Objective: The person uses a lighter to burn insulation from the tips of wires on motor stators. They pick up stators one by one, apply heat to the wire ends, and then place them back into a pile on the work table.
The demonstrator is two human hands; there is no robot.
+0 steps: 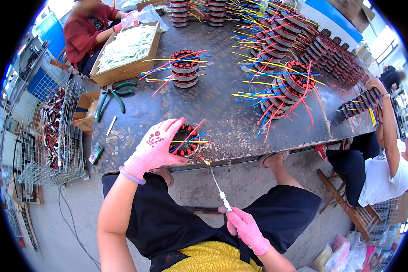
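Observation:
Near the table's front edge, my left hand (148,146), in a pink glove, is wrapped round a ring-shaped motor stator (185,132). Red, blue and yellow wires stick out from the stator to the right. My right hand (248,229), also gloved in pink, grips a slim white-handled tool (224,201) over my lap. The tool's thin pale shaft points up and left, its tip at a wire end just off the table edge. A small yellow-orange spot shows at that tip; whether it is a flame or part of the wire I cannot tell.
Short stator stack (185,75) behind my left hand; taller leaning stack (283,93) to the right, more beyond. Green-handled pliers (117,96) lie by a cardboard box (124,74) of white sleeves. A wire basket (70,170) stands left. Co-workers sit far left and right.

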